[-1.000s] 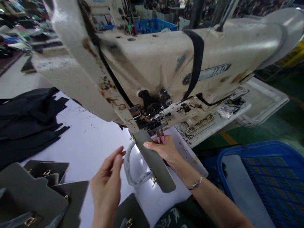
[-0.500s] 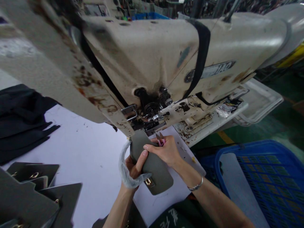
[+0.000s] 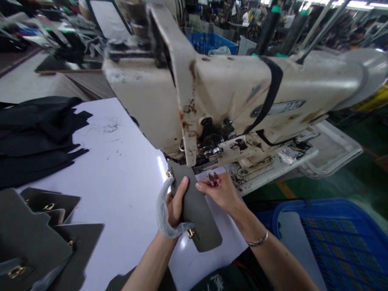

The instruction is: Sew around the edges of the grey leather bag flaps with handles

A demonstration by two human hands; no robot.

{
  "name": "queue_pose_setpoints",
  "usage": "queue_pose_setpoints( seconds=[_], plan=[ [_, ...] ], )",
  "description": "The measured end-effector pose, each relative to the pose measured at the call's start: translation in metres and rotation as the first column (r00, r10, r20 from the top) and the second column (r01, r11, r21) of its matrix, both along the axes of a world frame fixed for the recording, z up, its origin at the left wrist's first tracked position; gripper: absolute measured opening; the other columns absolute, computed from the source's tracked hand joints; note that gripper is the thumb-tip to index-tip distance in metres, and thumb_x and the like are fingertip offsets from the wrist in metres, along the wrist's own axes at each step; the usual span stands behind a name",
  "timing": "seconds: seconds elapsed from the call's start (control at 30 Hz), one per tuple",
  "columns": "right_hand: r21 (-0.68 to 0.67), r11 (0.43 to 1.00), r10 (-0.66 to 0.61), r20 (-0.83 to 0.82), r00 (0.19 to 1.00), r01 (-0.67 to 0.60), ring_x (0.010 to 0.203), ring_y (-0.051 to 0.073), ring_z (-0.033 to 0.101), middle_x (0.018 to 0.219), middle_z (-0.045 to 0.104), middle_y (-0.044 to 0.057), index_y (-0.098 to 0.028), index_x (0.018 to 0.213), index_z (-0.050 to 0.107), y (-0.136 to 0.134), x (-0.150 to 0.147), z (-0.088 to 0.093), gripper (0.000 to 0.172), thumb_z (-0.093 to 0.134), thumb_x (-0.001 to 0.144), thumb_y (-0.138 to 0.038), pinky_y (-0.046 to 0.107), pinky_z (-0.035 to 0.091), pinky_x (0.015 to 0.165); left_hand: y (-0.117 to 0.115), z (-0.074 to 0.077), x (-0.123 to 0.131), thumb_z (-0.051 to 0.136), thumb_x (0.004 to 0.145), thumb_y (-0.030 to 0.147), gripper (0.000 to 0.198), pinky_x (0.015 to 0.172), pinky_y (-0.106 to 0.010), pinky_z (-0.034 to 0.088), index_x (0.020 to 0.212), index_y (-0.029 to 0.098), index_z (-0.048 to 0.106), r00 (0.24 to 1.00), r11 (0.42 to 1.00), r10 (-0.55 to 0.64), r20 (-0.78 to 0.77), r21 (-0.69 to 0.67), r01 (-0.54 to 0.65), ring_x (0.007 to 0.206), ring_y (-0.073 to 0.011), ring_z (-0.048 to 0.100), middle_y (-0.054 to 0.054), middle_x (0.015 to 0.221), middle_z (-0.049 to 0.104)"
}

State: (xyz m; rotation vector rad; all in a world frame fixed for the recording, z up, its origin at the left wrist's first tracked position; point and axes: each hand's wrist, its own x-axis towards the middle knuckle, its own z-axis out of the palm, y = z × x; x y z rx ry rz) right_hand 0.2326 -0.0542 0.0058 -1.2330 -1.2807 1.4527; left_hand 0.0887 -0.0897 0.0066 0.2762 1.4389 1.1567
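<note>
My left hand (image 3: 175,206) grips the left edge of a grey leather bag flap (image 3: 197,210), thumb on top. A plastic-wrapped handle (image 3: 163,216) loops off the flap around that hand, with a gold ring (image 3: 190,233) at its lower end. The flap's top end sits under the head of a worn cream sewing machine (image 3: 236,97). My right hand (image 3: 220,192) rests its fingertips on the flap's right edge and pinches small pink-handled thread snips (image 3: 214,178).
Several grey flaps with gold hardware (image 3: 45,230) lie stacked at the lower left of the white table (image 3: 121,169). Black fabric pieces (image 3: 36,137) are piled at the left. A blue plastic crate (image 3: 342,238) stands at the lower right, on the green floor.
My left hand came in from open air and took hold of the flap's left edge. The flap shifted slightly under the machine head. My head moved, changing the view of the machine.
</note>
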Motion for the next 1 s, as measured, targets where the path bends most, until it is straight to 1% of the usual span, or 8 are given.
queue_pose_setpoints(
  seconds=[0.23,0.4,0.53,0.67,0.77,0.87,0.93,1.0],
  plan=[
    [-0.080,0.993,-0.096,-0.059,0.994,0.091,0.055,0.014,0.058,0.062,0.069,0.002,-0.016,0.067,0.080,0.001,-0.006,-0.002,0.012,0.082,0.070,-0.028,0.027,0.045,0.057,0.013,0.005,0.007,0.085,0.073,0.048,0.043,0.085,-0.045,0.066,0.108,0.025,0.076,0.997,0.985,0.071,0.032,0.156,-0.075,0.109,-0.0386,0.072,-0.010,0.109,0.078],
    [-0.096,0.989,-0.115,-0.051,0.992,0.110,0.059,0.017,0.063,0.067,0.073,0.004,-0.016,0.070,0.081,0.011,-0.010,0.000,0.013,0.083,0.068,-0.029,0.029,0.050,0.061,0.019,0.000,0.004,0.082,0.076,0.047,0.045,0.073,-0.040,0.066,0.112,0.022,0.075,0.994,0.986,0.009,0.109,0.163,-0.027,0.091,-0.0336,0.077,-0.009,0.103,0.079],
    [-0.104,0.986,-0.135,-0.055,0.989,0.129,0.058,0.015,0.061,0.065,0.071,0.003,-0.016,0.066,0.079,0.019,-0.014,-0.001,0.015,0.085,0.064,-0.029,0.028,0.050,0.059,0.028,-0.001,0.001,0.081,0.076,0.047,0.044,0.068,-0.035,0.065,0.108,0.018,0.075,0.991,0.975,0.001,0.132,0.220,-0.030,0.078,-0.0282,0.076,-0.009,0.096,0.079],
    [-0.112,0.982,-0.164,-0.099,0.981,0.153,0.053,0.013,0.056,0.058,0.065,0.000,-0.016,0.058,0.071,0.025,-0.020,-0.001,0.020,0.086,0.062,-0.029,0.026,0.046,0.055,0.035,-0.004,-0.002,0.082,0.075,0.045,0.046,0.067,-0.034,0.063,0.111,0.017,0.074,0.992,0.961,0.015,0.122,0.273,-0.049,0.075,-0.0256,0.075,-0.008,0.098,0.078],
    [-0.099,0.981,-0.176,-0.089,0.980,0.167,0.057,0.014,0.058,0.063,0.067,0.001,-0.017,0.061,0.070,0.030,-0.024,0.003,0.020,0.086,0.061,-0.030,0.026,0.046,0.056,0.041,-0.011,-0.005,0.083,0.073,0.044,0.047,0.068,-0.033,0.062,0.110,0.017,0.073,0.996,0.955,0.041,0.082,0.288,-0.063,0.077,-0.0253,0.074,-0.008,0.101,0.078],
    [-0.067,0.983,-0.173,0.004,0.985,0.173,0.058,0.015,0.058,0.064,0.067,0.002,-0.017,0.060,0.069,0.034,-0.026,0.007,0.021,0.084,0.064,-0.031,0.026,0.045,0.056,0.049,-0.016,-0.010,0.084,0.072,0.043,0.043,0.075,-0.032,0.060,0.103,0.015,0.073,0.992,0.948,0.113,-0.057,0.306,-0.090,0.084,-0.0250,0.073,-0.008,0.101,0.077],
    [-0.031,0.982,-0.183,0.075,0.980,0.186,0.055,0.014,0.054,0.059,0.064,0.000,-0.017,0.057,0.067,0.035,-0.027,0.009,0.025,0.082,0.067,-0.033,0.025,0.042,0.054,0.053,-0.015,-0.013,0.082,0.072,0.042,0.039,0.083,-0.032,0.059,0.099,0.015,0.074,0.978,0.944,0.149,-0.148,0.316,-0.096,0.091,-0.0251,0.072,-0.007,0.100,0.077],
    [-0.009,0.977,-0.208,0.135,0.969,0.211,0.052,0.012,0.049,0.055,0.058,-0.001,-0.017,0.054,0.064,0.035,-0.028,0.009,0.030,0.082,0.068,-0.036,0.025,0.037,0.051,0.055,-0.009,-0.015,0.081,0.072,0.042,0.036,0.088,-0.033,0.058,0.095,0.015,0.074,0.978,0.941,0.131,-0.162,0.331,-0.071,0.095,-0.0263,0.072,-0.007,0.098,0.077]
  ],
)
